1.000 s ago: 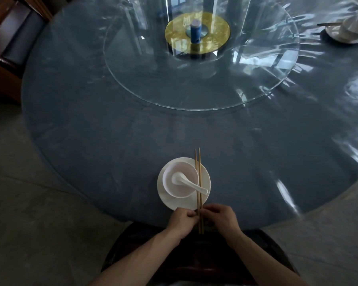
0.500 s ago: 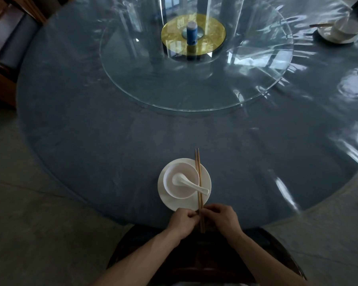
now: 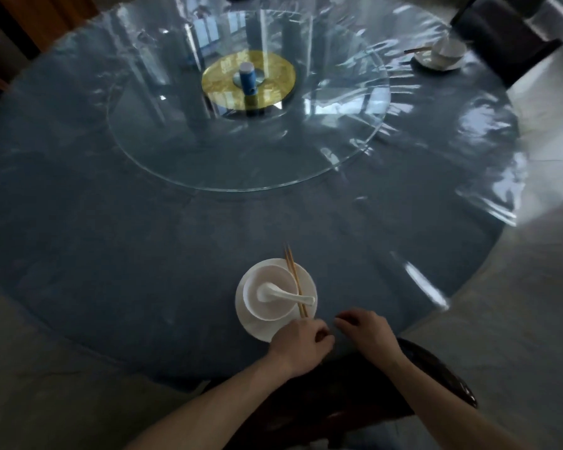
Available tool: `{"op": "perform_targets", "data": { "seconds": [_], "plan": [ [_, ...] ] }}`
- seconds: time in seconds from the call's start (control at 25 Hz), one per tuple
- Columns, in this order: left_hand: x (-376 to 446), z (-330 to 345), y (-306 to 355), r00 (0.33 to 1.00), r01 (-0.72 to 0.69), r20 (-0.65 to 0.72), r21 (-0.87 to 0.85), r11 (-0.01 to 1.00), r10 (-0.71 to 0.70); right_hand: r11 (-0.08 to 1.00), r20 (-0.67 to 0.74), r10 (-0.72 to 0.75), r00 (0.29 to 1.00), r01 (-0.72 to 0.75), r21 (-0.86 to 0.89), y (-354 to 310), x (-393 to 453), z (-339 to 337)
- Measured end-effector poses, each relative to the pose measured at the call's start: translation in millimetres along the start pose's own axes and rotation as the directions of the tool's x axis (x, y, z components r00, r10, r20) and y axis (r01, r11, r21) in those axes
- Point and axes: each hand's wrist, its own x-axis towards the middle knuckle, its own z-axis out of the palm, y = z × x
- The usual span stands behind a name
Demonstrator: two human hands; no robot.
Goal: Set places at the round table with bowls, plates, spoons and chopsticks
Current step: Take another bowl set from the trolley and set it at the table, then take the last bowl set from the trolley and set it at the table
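Observation:
A white plate (image 3: 260, 330) lies near the table's front edge with a white bowl (image 3: 253, 289) on it. A white spoon (image 3: 288, 297) rests in the bowl, handle pointing right. Two wooden chopsticks (image 3: 294, 277) lie across the plate's right side, tips pointing away from me. Their near ends vanish under the curled fingers of my left hand (image 3: 301, 344), which rests at the plate's near right rim. My right hand (image 3: 364, 332) is a little to the right on the cloth, fingers curled, apart from the chopsticks and holding nothing.
The round table (image 3: 127, 254) has a blue cloth under clear plastic. A glass turntable (image 3: 208, 164) with a gold disc (image 3: 220, 82) and a blue bottle (image 3: 248, 77) fills the middle. A second place setting (image 3: 442, 55) lies far right by a dark chair (image 3: 501, 37). Another chair (image 3: 429, 381) stands below my arms.
My right hand has let go of the chopsticks and moved off to the right. The chopsticks now lean slightly left at the tips. My view has turned to the right.

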Motion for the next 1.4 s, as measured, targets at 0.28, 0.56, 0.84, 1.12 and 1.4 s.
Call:
{"op": "perform_targets", "data": {
  "seconds": [0.28, 0.56, 0.84, 1.12, 1.4],
  "plan": [
    [68, 13, 92, 0.962, -0.271, 0.069, 0.201, 0.941, 0.263, 0.987, -0.26, 0.006, 0.966, -0.047, -0.153, 49, -30, -94],
    [119, 70, 246, 0.86, -0.5, 0.328, 0.393, 0.772, 0.39, 0.98, -0.425, 0.115, 0.898, -0.173, -0.102, 171, -99, -201],
    [130, 169, 383, 0.733, -0.668, 0.54, 0.457, 0.587, 0.413, 0.939, -0.527, 0.276, 0.804, -0.342, -0.03, 296, -171, -273],
    [148, 232, 466, 0.674, -0.736, 0.57, 0.464, 0.494, 0.47, 0.89, -0.557, 0.406, 0.724, -0.451, 0.062, 369, -206, -315],
    [210, 262, 529, 0.622, -0.782, 0.603, 0.443, 0.439, 0.5, 0.875, -0.565, 0.437, 0.7, -0.477, 0.086, 405, -174, -369]
  ]
}}
